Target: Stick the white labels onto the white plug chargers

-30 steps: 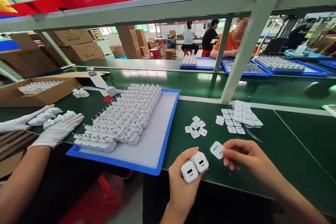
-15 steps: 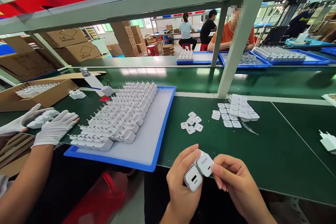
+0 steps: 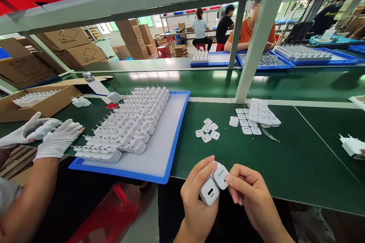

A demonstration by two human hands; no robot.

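Two white plug chargers are gripped side by side in my left hand (image 3: 199, 193), below the bench's front edge. The nearer charger (image 3: 209, 191) turns its face with two port slots toward me. A square white label (image 3: 220, 177) with grey lettering and a dark slot lies over the other charger's face. My right hand (image 3: 248, 191) is closed, its thumb and a finger pinching at the label's right edge; how firmly they hold it is hidden. Beyond my hands, several loose labels (image 3: 207, 130) lie on the green bench, with stacked label sheets (image 3: 261, 113) farther right.
A blue-rimmed tray (image 3: 168, 174) to the left bears rows of white chargers (image 3: 125, 125). Beside it, a co-worker's gloved hands (image 3: 58, 138) hold chargers. Another charger (image 3: 352, 146) is at the right edge. A slanted metal post (image 3: 256, 45) rises behind the labels.
My right thumb has slid a little left over the label's edge, covering part of its slot. The charger at the far right has shifted left, with a fingertip now at it. The view has tilted slightly.
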